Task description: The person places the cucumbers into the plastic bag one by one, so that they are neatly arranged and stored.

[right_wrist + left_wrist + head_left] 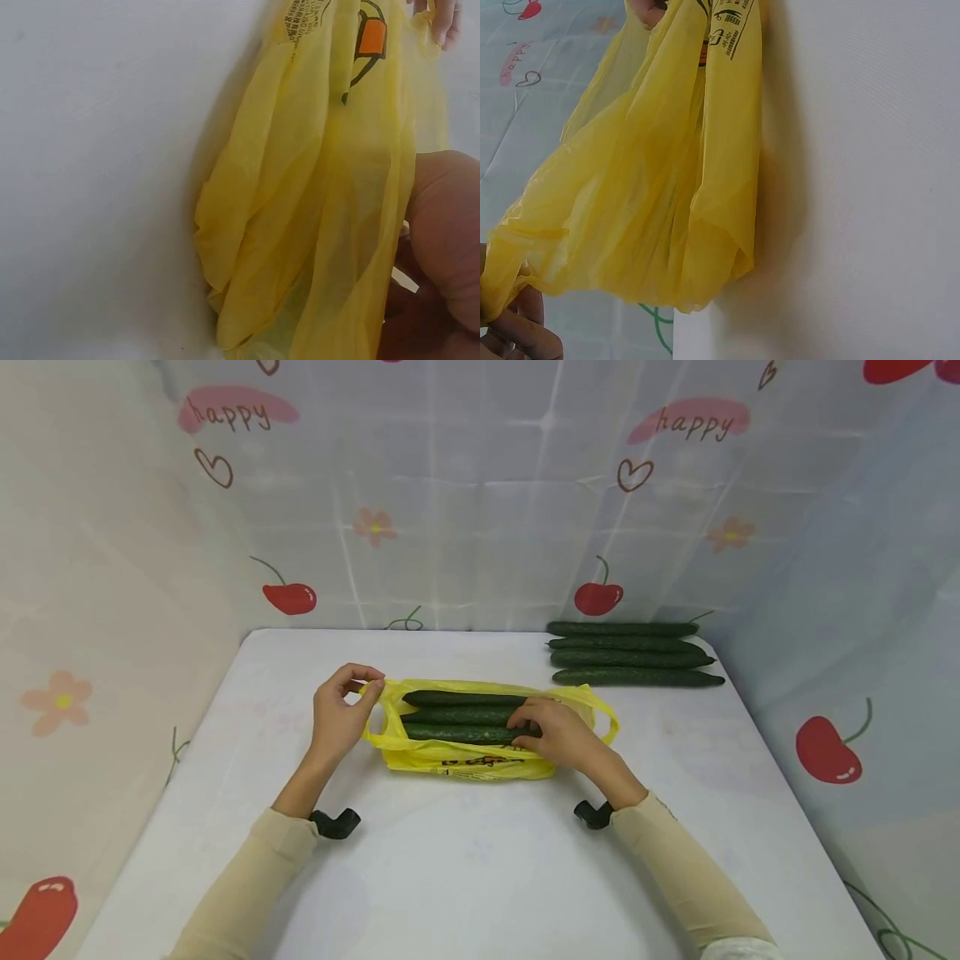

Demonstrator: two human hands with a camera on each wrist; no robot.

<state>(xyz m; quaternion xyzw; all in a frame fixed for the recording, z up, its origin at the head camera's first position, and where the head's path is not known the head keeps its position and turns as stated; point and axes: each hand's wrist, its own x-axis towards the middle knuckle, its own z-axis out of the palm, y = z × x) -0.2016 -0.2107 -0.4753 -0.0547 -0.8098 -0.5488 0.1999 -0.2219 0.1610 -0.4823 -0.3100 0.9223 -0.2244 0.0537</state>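
A yellow plastic bag (465, 767) lies on the white table with its mouth facing up. Three dark green cucumbers (465, 734) show side by side inside it. My left hand (341, 714) pinches the bag's left handle between thumb and fingers, pulling that side taut; in the left wrist view those fingers (529, 334) are at the stretched plastic. My right hand (562, 735) reaches into the mouth and grips the nearest cucumber by its right end, fingers curled over it. The right wrist view shows this hand (450, 232) partly behind the bag's side.
Several more cucumbers (637, 677) lie in a row at the table's back right corner. A printed curtain (480, 527) hangs behind and at both sides of the white table (480, 877). A black wrist mount (336, 824) sits on each wrist.
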